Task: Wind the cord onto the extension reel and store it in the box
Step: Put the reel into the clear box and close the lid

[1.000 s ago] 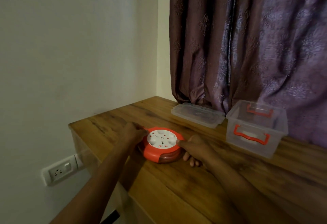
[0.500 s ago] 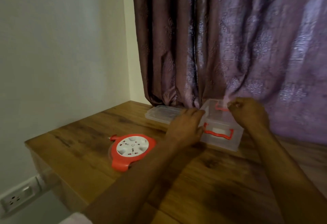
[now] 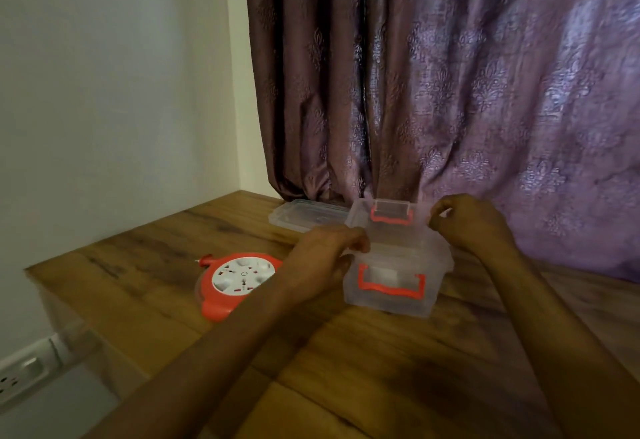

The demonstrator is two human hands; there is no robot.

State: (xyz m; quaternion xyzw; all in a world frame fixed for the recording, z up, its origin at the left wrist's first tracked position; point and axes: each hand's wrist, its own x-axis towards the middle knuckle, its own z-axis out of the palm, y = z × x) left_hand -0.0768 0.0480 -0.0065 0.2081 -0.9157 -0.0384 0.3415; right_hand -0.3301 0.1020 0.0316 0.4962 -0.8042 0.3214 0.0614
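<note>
The orange extension reel point(image 3: 239, 281) with its white socket face lies flat on the wooden table point(image 3: 346, 369), its cord wound inside. To its right stands the clear plastic box point(image 3: 394, 296) with orange latches, open at the top. My left hand point(image 3: 325, 260) grips the box's left rim. My right hand point(image 3: 467, 222) pinches its far right rim. The box looks slightly blurred and tilted toward me.
The clear lid point(image 3: 304, 216) lies flat behind the box against the purple curtain point(image 3: 450, 92). A white wall point(image 3: 104, 92) is on the left, with a wall socket point(image 3: 24, 372) below the table's left edge.
Both hands left the reel and took hold of the box rim. The box has since come nearer to me and the reel.
</note>
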